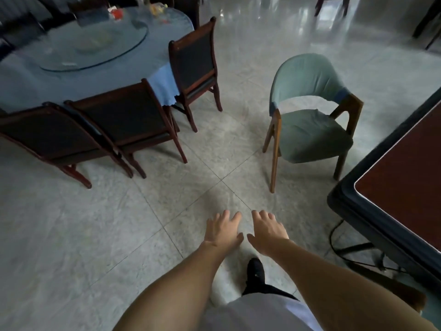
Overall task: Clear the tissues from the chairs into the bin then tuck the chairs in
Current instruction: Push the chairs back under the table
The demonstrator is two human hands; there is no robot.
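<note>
My left hand [223,229] and my right hand [268,231] hover side by side over the tiled floor, palms down, fingers spread, holding nothing. A green-covered armchair [310,130] with wooden legs stands alone ahead to the right, well away from both tables, its seat bare. Three dark wooden chairs stand at the round table [28,75] with the blue cloth: one at the left [47,132], one in the middle [124,115], one farther back [193,58]. I see no tissue and no bin.
A dark-edged table [405,187] with a reddish top fills the right edge, a black cable and its base below it. A glass turntable [95,44] lies on the round table. My shoe [255,271] is on the floor below my hands.
</note>
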